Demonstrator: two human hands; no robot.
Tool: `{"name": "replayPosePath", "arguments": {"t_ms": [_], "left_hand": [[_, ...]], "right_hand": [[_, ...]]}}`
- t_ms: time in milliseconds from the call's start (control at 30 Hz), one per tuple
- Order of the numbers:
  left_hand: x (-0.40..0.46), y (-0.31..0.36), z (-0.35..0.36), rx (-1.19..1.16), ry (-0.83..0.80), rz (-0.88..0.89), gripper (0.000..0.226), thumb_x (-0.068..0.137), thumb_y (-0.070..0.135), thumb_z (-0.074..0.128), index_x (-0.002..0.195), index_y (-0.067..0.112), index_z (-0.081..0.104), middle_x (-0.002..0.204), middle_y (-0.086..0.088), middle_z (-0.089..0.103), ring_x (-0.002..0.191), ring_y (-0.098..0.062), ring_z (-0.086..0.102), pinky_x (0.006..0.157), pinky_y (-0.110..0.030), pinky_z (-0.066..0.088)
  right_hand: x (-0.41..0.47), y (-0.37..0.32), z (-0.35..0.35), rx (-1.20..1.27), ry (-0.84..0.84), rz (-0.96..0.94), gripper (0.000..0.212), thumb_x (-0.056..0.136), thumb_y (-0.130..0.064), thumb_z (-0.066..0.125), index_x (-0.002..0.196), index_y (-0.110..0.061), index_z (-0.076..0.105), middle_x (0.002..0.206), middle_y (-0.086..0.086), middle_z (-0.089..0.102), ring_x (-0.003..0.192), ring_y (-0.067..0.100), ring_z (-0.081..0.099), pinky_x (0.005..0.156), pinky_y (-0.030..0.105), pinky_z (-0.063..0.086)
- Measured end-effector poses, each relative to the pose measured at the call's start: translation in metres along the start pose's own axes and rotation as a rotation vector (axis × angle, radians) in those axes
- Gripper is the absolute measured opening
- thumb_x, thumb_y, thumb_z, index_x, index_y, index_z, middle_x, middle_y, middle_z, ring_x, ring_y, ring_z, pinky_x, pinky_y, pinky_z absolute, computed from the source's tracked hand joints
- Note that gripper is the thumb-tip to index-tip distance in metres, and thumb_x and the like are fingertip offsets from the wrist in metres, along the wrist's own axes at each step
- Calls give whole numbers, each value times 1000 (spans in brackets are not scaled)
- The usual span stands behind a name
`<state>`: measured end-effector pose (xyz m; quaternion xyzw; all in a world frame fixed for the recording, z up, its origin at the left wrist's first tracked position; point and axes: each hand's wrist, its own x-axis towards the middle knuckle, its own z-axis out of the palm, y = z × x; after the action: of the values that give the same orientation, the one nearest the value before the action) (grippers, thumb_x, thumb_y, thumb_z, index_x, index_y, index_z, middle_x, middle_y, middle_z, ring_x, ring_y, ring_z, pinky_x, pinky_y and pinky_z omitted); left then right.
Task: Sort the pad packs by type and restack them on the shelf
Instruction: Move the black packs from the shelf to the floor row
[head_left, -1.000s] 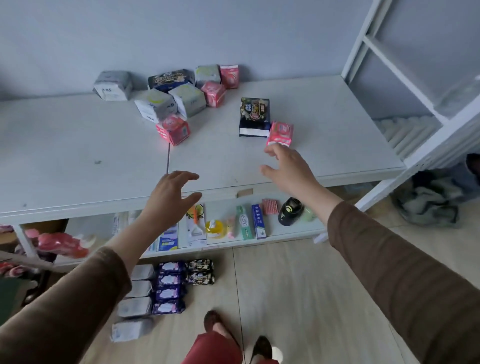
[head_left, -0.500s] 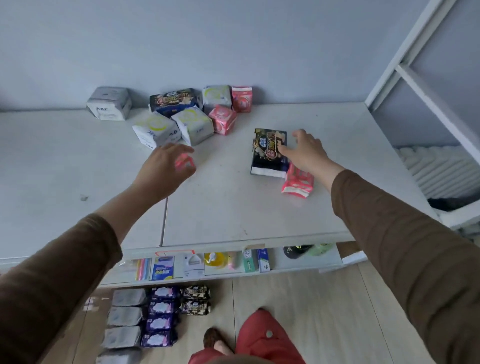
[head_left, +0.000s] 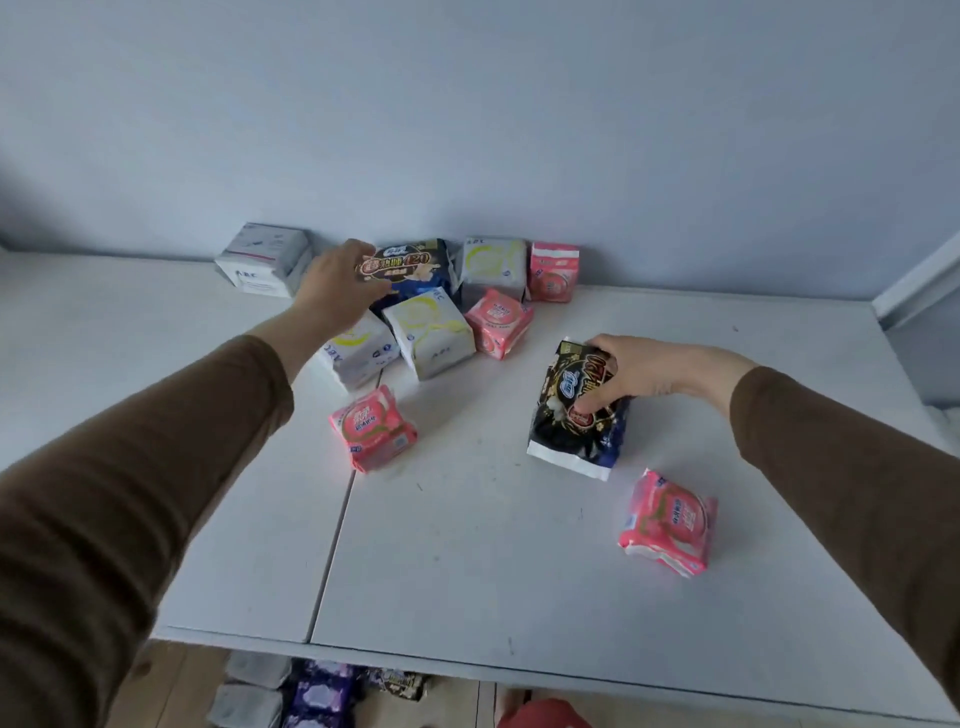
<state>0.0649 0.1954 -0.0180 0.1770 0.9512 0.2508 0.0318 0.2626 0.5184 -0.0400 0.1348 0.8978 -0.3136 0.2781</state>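
On the white shelf top (head_left: 467, 545), my right hand (head_left: 639, 371) grips the top of a black pad pack (head_left: 576, 421) and tilts it up on its white lower end. My left hand (head_left: 337, 288) reaches to the back and holds the left end of a dark blue pad pack (head_left: 415, 267) by the wall. Pink packs lie at the front right (head_left: 670, 522), left of centre (head_left: 374, 428), in the pile (head_left: 498, 322) and upright at the wall (head_left: 553, 270). White-and-yellow packs (head_left: 431, 332) (head_left: 356, 353) (head_left: 491, 267) sit in the pile. A grey-white pack (head_left: 262, 260) stands at the back left.
The wall runs behind the pile. A white frame post (head_left: 919, 280) stands at the right. Below the front edge, several grey and purple packs (head_left: 317, 696) lie on the floor. A seam (head_left: 332, 545) splits the shelf top.
My left hand moved from the pink pack back to the dark blue pack at the wall. My right hand closed on the black pack and raised its top. The camera came closer.
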Motion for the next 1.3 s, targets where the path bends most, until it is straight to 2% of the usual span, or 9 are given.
{"name": "replayPosePath", "arguments": {"t_ms": [100,200,467,600,667,733,933,1133,1300], "left_hand": [[41,-13,4,-1,-15,-117,58,89,38,67,138,12,48,133,-11,56,120,-29,53,95,-38,43],[72,-25,7,62,-123,-148,68,86,41,72,141,12,44,142,-12,49,126,-32,49,100,-40,41],[96,-30,15,272,-406,-77,92,71,50,82,144,13,41,134,-13,50,117,-32,52,98,-42,46],[83,-13,9,605,-378,48,94,60,72,77,128,11,53,115,-13,45,110,-34,46,90,-42,44],[74,-7,8,653,-277,131,88,61,71,76,119,10,54,115,-14,44,111,-35,42,91,-47,45],[56,-3,1,536,-170,163,75,64,61,80,111,11,48,111,-14,49,106,-36,48,86,-50,48],[-30,-5,-46,151,124,215,62,69,47,81,102,18,37,102,-8,58,94,-31,54,67,-42,43],[-161,-26,-88,-65,96,264,59,70,41,70,119,19,47,110,-3,62,94,-25,56,72,-37,45],[-272,-63,-97,-218,-88,269,48,63,42,62,106,23,52,97,-3,64,83,-24,61,62,-33,47]], "right_hand": [[12,-4,-12,21,30,0,72,68,-49,86,122,-16,51,114,1,64,104,20,62,93,38,51],[17,-5,-26,51,-6,18,41,79,-38,78,105,-17,56,105,4,66,88,15,62,68,26,46],[19,-7,-20,167,-62,72,71,68,-40,86,119,-20,42,107,7,66,93,22,68,74,37,58],[3,-19,-13,240,-13,31,82,68,-34,89,130,-21,37,115,3,64,98,19,67,83,34,57],[-6,-26,-9,250,48,3,69,69,-33,89,122,-17,48,110,1,68,93,14,68,72,23,54],[-22,-36,2,285,150,-16,57,71,-33,87,114,-16,53,104,1,69,90,14,68,67,22,52],[-96,-64,61,617,407,-80,49,79,-27,81,115,-15,50,111,9,68,101,26,69,89,42,53],[-180,-101,155,904,484,-113,41,77,-24,74,113,-18,55,104,9,74,92,26,73,82,41,58],[-234,-108,229,900,382,-132,23,83,-15,72,105,-22,66,96,4,77,87,20,74,76,30,57]]}}
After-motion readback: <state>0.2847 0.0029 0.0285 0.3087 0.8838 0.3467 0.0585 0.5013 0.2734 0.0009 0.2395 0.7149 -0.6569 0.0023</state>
